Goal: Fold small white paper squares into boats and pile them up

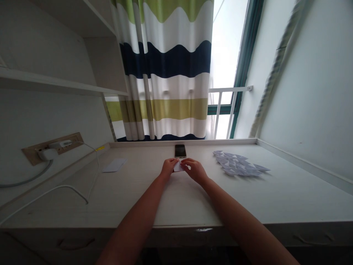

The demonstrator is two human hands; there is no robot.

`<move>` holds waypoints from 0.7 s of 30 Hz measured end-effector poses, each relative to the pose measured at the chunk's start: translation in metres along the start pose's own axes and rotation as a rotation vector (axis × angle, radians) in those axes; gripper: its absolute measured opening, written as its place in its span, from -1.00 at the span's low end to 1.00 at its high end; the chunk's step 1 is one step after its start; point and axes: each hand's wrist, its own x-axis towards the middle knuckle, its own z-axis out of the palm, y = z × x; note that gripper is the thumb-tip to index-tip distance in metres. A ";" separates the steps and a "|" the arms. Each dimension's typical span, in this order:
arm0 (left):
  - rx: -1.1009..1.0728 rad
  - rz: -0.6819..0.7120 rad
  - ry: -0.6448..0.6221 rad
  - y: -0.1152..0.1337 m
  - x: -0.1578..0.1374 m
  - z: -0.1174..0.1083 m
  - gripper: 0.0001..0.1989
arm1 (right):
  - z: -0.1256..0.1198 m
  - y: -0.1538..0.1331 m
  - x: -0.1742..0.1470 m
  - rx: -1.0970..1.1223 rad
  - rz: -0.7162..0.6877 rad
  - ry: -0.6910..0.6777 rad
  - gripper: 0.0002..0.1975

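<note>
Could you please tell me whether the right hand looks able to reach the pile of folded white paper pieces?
Probably yes: the pile of folded white paper pieces lies beside the right hand, with only bare white desktop between, though that hand holds a small white paper sheet.

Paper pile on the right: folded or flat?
Folded: the paper pile shows pointed tips and angled, creased facets, unlike the flat white sheets at left.
</note>
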 end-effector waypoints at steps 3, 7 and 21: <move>-0.077 -0.021 -0.059 0.002 -0.001 0.000 -0.60 | 0.000 0.002 0.000 0.017 0.003 0.011 -0.82; -0.117 -0.016 -0.163 0.003 -0.002 0.001 -0.62 | 0.003 0.009 0.001 0.058 -0.021 0.040 -0.79; 0.122 0.213 -0.206 0.000 -0.001 0.003 -0.70 | 0.001 0.017 0.007 0.538 0.422 0.085 -0.83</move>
